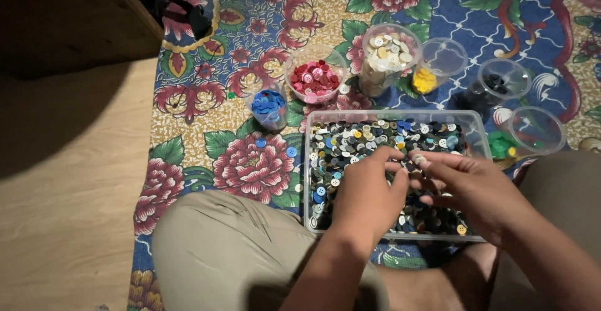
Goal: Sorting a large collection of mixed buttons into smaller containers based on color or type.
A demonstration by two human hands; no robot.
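Both hands work over the tray point(482, 137), a clear rectangular box on the floral mat point(250, 117), just in front of the crossed legs and full of mixed buttons point(369, 137). Left hand point(366, 198) is curled, fingers down among the buttons; whether it holds any, I cannot tell. Right hand point(466, 182) has its fingertips pinched together on a few pale buttons, just above the tray's middle. Risks, judged: the pinched buttons look small and could slip back into the mix; a forearm pressing on the tray's near rim could tip it. Stray blue buttons point(275, 147) already lie on the mat, left of the tray. Containers, far side, left to right: blue cup point(269, 107), red cup point(315, 79), white cup point(386, 54), yellow cup point(435, 73), dark cup point(501, 82), and a green cup point(523, 139) lying tilted at the right. All are clear plastic; no labels visible.
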